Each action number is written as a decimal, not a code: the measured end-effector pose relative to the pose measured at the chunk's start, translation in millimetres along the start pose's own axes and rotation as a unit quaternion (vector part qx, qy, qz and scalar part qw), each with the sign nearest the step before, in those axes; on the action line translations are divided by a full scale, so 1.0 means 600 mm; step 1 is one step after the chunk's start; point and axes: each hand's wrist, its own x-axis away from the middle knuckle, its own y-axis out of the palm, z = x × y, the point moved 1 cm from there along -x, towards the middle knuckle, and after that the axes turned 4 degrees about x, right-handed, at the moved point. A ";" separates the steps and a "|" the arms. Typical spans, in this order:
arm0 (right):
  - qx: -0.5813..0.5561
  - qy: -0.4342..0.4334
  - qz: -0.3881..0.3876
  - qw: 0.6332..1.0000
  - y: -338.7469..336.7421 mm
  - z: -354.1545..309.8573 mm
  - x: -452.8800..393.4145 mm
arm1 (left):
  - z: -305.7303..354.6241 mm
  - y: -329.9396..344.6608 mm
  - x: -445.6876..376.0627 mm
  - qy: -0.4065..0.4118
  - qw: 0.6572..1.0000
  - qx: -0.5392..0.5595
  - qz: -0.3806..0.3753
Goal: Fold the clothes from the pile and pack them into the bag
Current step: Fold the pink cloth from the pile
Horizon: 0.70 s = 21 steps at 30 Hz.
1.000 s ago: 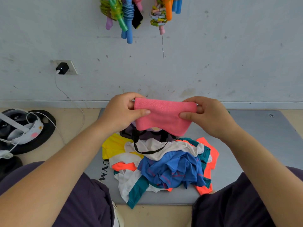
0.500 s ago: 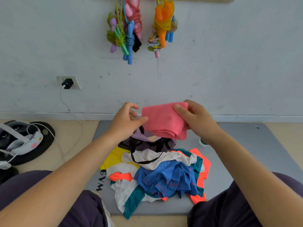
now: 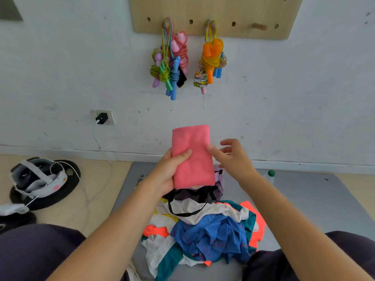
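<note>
A grey mat point(image 3: 304, 191) lies on the floor under a pile of clothes point(image 3: 205, 232). Behind the pile sits a dark bag point(image 3: 194, 194) with its mouth open; something purple shows inside. The pink cloth point(image 3: 191, 157), folded to a narrow upright strip, is held above the bag. The left hand point(image 3: 169, 171) grips its lower half. The right hand point(image 3: 233, 157) has let go since half a second ago and is relaxed, a fingertip at the cloth's edge.
</note>
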 end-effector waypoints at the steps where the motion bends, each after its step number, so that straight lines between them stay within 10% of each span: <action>1: -0.065 0.058 -0.082 0.993 0.005 0.016 -0.013 | -0.008 -0.001 -0.013 -0.008 1.000 0.003 -0.007; 4: -0.170 0.139 -0.207 0.954 0.035 0.077 -0.042 | -0.053 -0.009 -0.064 -0.043 0.998 -0.036 -0.009; 9: -0.198 0.245 -0.139 0.939 0.060 0.231 -0.127 | -0.163 -0.098 -0.187 -0.085 0.965 -0.245 0.029; 18: -0.068 0.245 -0.033 0.966 0.128 0.465 -0.301 | -0.298 -0.322 -0.387 0.029 0.701 -0.709 -0.071; 21: -0.067 0.244 -0.044 0.966 0.155 0.505 -0.335 | -0.322 -0.350 -0.399 0.011 0.690 -0.717 -0.095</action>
